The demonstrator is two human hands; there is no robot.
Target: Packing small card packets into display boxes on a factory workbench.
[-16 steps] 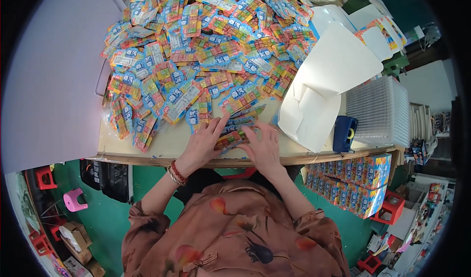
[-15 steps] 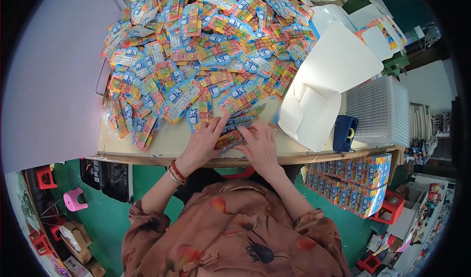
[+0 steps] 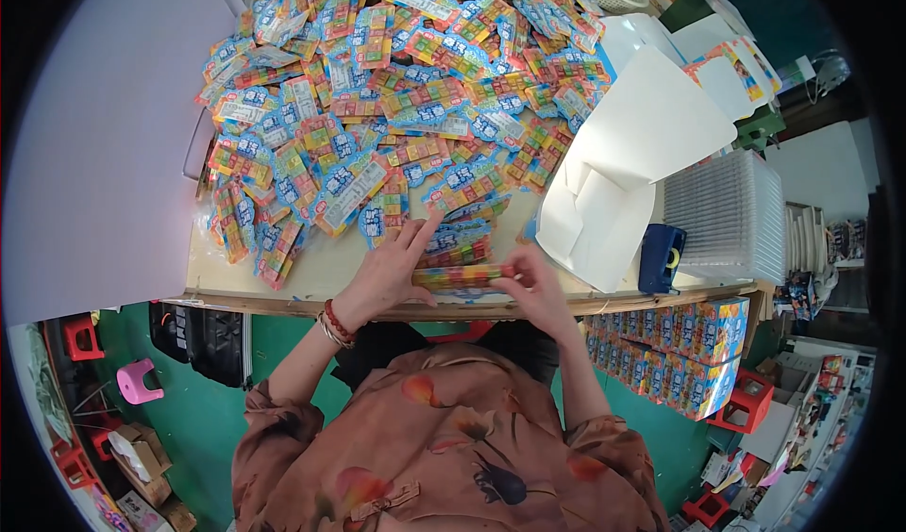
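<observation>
A big heap of small colourful packets [image 3: 396, 89] covers the wooden table [image 3: 321, 273]. Near the table's front edge my left hand [image 3: 392, 268] and my right hand [image 3: 533, 282] hold a flat stack of the packets [image 3: 462, 275] edge-on between them, one hand at each end. More loose packets [image 3: 453, 240] lie just behind the stack.
Open white cardboard boxes [image 3: 623, 155] stand at the right of the table, with a dark blue tape dispenser [image 3: 661, 258] and a clear ribbed plastic tray stack [image 3: 727, 216] beside them. Printed cartons [image 3: 679, 343] are stacked below the table's right end. A pink stool [image 3: 137, 381] stands on the green floor.
Both hands have drawn together on the stack and lifted it edge-on at the table's front; before, they lay flat on the packets.
</observation>
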